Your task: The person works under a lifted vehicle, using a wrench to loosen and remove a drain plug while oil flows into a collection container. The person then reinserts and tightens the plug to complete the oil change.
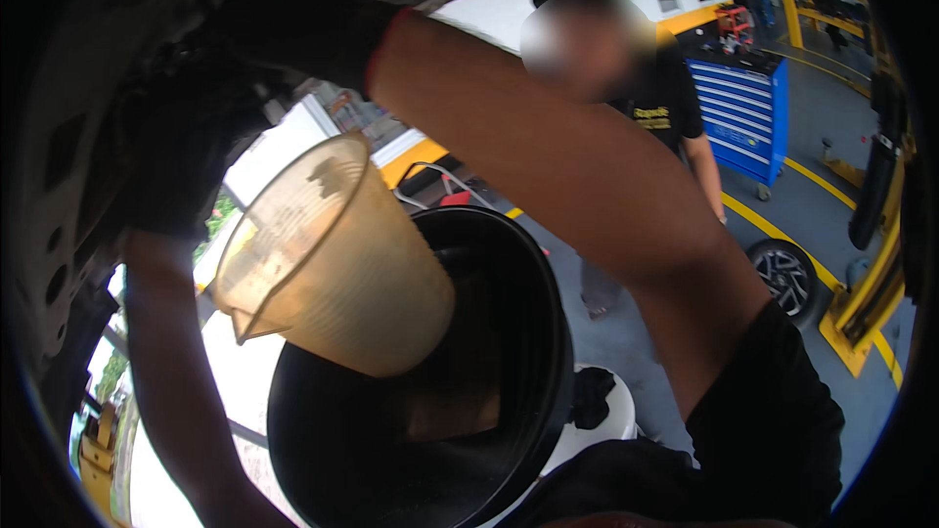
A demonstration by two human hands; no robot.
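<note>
Both my arms reach up to the dark underside of a vehicle. My right hand, in a black glove with a red cuff edge, is raised against the dark parts at the upper left; its fingers are lost in shadow. Lower and further left, my left hand also looks dark-gloved, and its fingers cannot be made out. Below them a stained, translucent plastic measuring jug with a pouring spout leans tilted in the mouth of a large round black drain container. A brownish flat patch shows inside the container.
A person in a dark shirt stands ahead, just beyond my right forearm. Behind are a blue tool cabinet, a wheel on the floor and a yellow lift post. A white bucket with a black cloth stands beside the container.
</note>
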